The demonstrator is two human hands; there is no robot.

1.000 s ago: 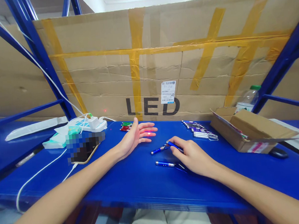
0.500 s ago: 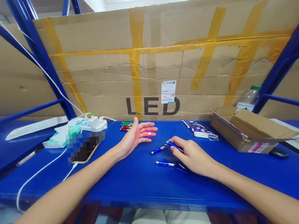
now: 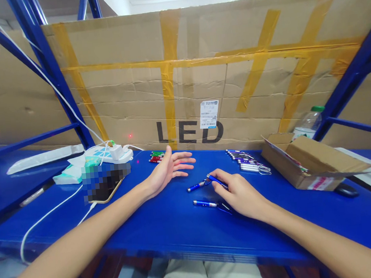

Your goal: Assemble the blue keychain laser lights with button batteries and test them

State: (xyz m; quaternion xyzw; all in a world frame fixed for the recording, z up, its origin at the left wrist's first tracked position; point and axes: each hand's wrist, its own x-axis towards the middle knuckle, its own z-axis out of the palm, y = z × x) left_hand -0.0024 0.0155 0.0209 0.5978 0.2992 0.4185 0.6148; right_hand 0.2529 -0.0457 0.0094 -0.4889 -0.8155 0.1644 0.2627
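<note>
My right hand [image 3: 239, 192] pinches a blue laser pointer [image 3: 216, 181], its silver tip aimed left toward my other hand. Empty and held on edge, my left hand [image 3: 171, 168] has its fingers stretched apart. Between the hands lies a second blue laser pointer [image 3: 195, 186]. Nearer to me is a third blue laser pointer [image 3: 205, 203], with a dark cord or strap partly under my right hand. A small red light dot [image 3: 130, 136] shows on the cardboard at the left. Red and green pens [image 3: 156, 158] lie behind my left hand, partly covered by it.
Several silver and purple pointers [image 3: 250, 163] lie at the back right. Beside them stands an open cardboard box [image 3: 300, 176], with a bottle [image 3: 311, 122] behind it. On the left are a phone [image 3: 108, 188], a tissue pack [image 3: 69, 174], a power strip [image 3: 126, 154] and white cables.
The bright pink-red glow on my left fingers has gone. A red dot now shows on the cardboard at the left, with a fainter one on the table. Both hands have barely moved.
</note>
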